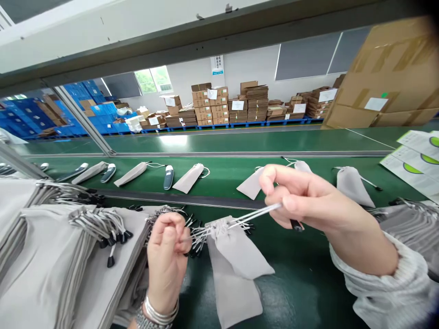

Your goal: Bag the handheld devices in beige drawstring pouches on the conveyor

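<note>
Grey fabric pouch (233,249) lies on a green conveyor belt (302,283) at lower centre, its white drawstrings (254,214) held taut, pinched by the left hand (168,256) and right hand (295,196).

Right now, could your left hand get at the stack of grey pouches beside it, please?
Probably yes: your left hand sits right beside the stack of grey pouches, nothing between, once it lets go of the drawstrings.
</note>
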A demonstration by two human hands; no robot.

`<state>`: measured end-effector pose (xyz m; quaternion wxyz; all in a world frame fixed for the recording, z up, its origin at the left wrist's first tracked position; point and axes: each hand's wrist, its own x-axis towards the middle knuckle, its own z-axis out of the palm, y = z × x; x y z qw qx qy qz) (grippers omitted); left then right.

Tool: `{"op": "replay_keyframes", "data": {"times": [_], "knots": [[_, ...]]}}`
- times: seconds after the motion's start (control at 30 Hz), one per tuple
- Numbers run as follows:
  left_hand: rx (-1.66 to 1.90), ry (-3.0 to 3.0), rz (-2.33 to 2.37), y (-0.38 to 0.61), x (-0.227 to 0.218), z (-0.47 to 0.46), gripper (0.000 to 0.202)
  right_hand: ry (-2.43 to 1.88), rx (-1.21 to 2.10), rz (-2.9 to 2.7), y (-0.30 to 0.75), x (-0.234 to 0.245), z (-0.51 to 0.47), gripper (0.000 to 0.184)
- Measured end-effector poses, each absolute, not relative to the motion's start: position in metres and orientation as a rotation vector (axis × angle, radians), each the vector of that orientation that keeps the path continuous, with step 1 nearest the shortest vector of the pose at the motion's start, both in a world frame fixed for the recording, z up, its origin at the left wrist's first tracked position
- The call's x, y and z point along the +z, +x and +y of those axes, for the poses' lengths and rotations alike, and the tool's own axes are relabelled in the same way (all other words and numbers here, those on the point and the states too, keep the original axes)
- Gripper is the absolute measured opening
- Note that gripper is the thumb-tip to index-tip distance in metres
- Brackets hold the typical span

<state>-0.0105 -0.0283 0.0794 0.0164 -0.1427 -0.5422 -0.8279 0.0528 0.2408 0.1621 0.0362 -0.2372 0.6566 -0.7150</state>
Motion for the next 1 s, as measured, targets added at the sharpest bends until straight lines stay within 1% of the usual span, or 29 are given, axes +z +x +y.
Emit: {"op": "replay_keyframes", "data": {"times": [0.07,0.17,0.27,0.3,0.37,0.47,0.53,0.6,0.63,0.7,0.83,0.9,1.0], "knots": [[-2.380,-0.588,-1.879,-0.012,0.067,-0.024,0.019,-0.724,-2.380,2.009,0.051,0.165,0.238,0.021],[-1.788,-0.865,-2.328,-0.011,0.048,-0.018,0.015,-0.752,-2.540,2.117,0.035,0.161,0.235,0.019],[-1.188,-1.159,-2.610,-0.010,0.035,-0.011,0.023,-0.824,-2.550,2.336,0.011,0.151,0.240,0.025],[-1.055,-1.222,-2.653,-0.009,0.032,-0.010,0.027,-0.822,-2.539,2.427,0.003,0.147,0.242,0.027],[-0.896,-1.288,-2.693,-0.008,0.030,-0.007,0.033,-0.760,-2.504,2.611,-0.012,0.137,0.250,0.030],[-0.815,-1.349,-2.713,-0.007,0.029,-0.006,0.036,-0.683,-2.304,2.813,-0.033,0.121,0.263,0.034],[-0.807,-1.360,-2.713,-0.006,0.029,-0.007,0.036,-0.634,-2.029,2.940,-0.046,0.109,0.271,0.046],[-0.814,-1.357,-2.718,-0.007,0.029,-0.008,0.036,-0.488,-1.716,3.050,-0.057,0.097,0.279,0.060],[-0.818,-1.353,-2.720,-0.007,0.029,-0.008,0.036,-0.402,-1.580,3.078,-0.062,0.091,0.282,0.064],[-0.820,-1.344,-2.724,-0.007,0.029,-0.008,0.037,-0.292,-1.359,3.074,-0.068,0.081,0.287,0.061],[-0.808,-1.352,-2.730,-0.008,0.028,-0.008,0.037,-0.230,-0.999,3.015,-0.073,0.068,0.289,0.044],[-0.800,-1.360,-2.731,-0.008,0.027,-0.008,0.038,-0.238,-0.908,2.993,-0.073,0.063,0.287,0.038],[-0.788,-1.381,-2.734,-0.009,0.027,-0.008,0.038,-0.305,-0.925,2.968,-0.072,0.059,0.281,0.036]]}}
